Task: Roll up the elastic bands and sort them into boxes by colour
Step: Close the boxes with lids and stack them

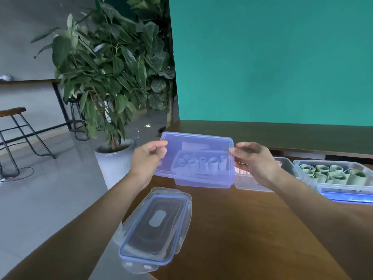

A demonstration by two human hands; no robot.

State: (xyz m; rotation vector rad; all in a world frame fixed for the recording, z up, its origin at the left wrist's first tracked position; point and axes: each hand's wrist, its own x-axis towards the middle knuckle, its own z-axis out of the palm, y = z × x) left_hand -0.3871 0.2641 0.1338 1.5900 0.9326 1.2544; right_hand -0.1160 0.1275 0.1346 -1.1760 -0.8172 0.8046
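I hold a translucent blue lid [187,146] tilted above a clear box [201,181] on the wooden table [252,229]. My left hand [148,156] grips the lid's left edge and my right hand [253,158] grips its right edge. Through the lid I see several rolled pale bands [203,163] standing upright in that box. To the right stands a box with pink bands [242,171], partly hidden by my right hand. Further right is a box [306,164] filled with rolled green bands [333,173].
A clear lid with a blue seal [155,229] lies at the table's near left edge, overhanging it. Another blue lid [347,197] lies under the green box. A potted plant [115,87] stands left of the table, with stools [18,128] beyond.
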